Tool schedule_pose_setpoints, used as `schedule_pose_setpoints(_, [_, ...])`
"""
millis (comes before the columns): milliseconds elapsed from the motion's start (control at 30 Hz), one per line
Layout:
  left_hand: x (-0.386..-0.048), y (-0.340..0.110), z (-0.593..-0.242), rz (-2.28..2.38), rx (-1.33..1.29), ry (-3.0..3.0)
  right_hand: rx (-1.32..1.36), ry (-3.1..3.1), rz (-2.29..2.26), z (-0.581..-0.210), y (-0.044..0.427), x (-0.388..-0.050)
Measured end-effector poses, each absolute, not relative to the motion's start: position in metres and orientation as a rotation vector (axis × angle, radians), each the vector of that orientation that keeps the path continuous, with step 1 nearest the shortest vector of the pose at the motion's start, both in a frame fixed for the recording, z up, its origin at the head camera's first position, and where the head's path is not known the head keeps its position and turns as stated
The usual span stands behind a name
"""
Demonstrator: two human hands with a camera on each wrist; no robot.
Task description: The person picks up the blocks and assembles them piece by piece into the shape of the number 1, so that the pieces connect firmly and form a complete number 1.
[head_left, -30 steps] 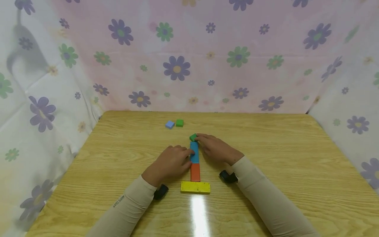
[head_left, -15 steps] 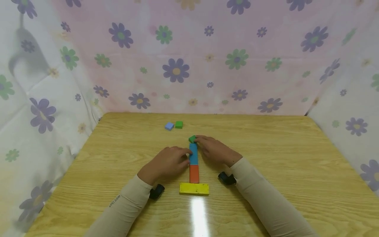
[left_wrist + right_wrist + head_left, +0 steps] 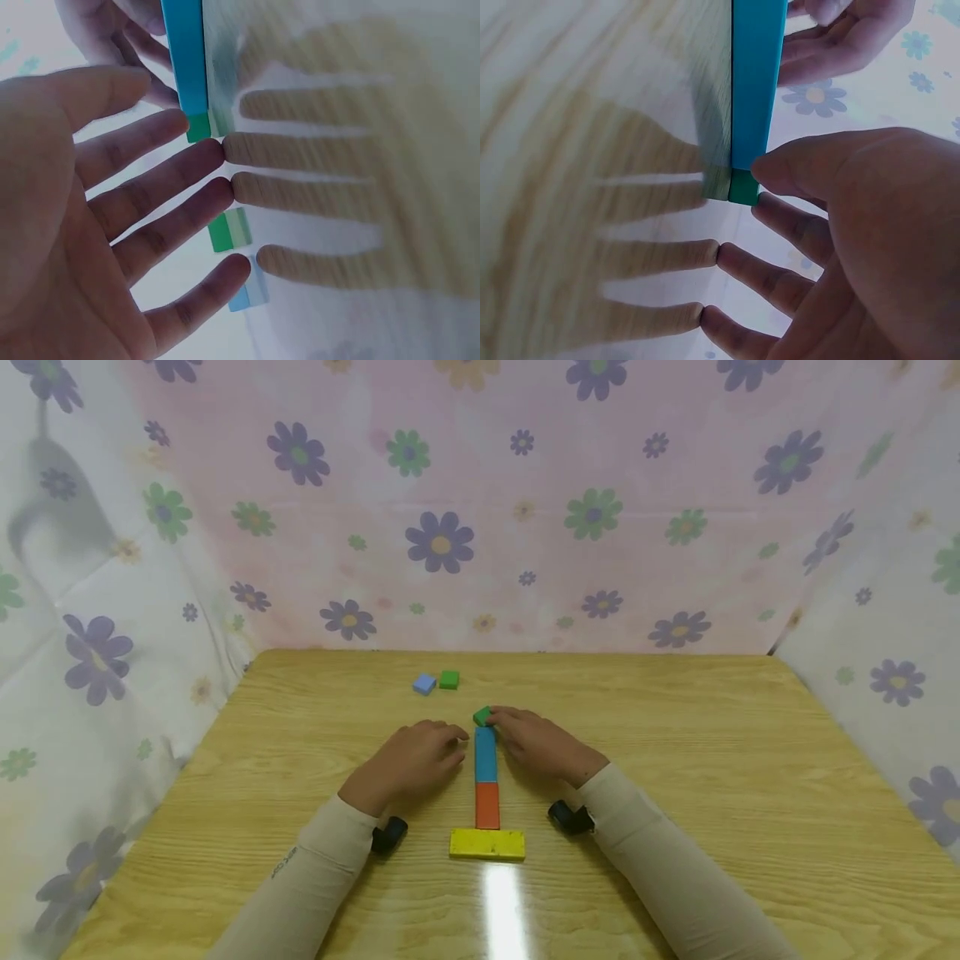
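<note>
A row of flat blocks runs away from me on the table: a yellow block [image 3: 487, 844] lies crosswise, then a red block [image 3: 487, 806], then a blue block [image 3: 486, 755]. Past the blue one's far end sits a small green block [image 3: 481, 717], turned at an angle in the head view. My right hand [image 3: 546, 746] holds this green block between thumb and index finger; the right wrist view shows the thumb at its side. Left of the blue block, my left hand [image 3: 409, 763] has its fingers spread, fingertips on the tabletop, holding nothing.
Farther back on the wooden table [image 3: 675, 735] lie a second green block [image 3: 449, 680] and a light blue block [image 3: 424, 684], side by side. A flowered cloth [image 3: 510, 552] hangs behind the table and along both sides.
My left hand has come off the blue block and moved a little left. The right hand keeps its place at the green block. The head view has shifted slightly.
</note>
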State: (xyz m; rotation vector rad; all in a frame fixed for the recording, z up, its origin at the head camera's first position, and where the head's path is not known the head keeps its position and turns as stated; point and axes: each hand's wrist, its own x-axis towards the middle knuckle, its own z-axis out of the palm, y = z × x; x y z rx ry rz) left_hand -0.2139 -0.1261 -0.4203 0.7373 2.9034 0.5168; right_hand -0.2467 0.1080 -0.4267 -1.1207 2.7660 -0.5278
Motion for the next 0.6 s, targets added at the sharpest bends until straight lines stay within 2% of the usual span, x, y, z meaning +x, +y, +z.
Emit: schedule_pose_setpoints(600, [-0.25,-0.118,-0.414,0.485,0.627,2.899,-1.154,2.781,-0.516,-0.429,0.109,-0.246])
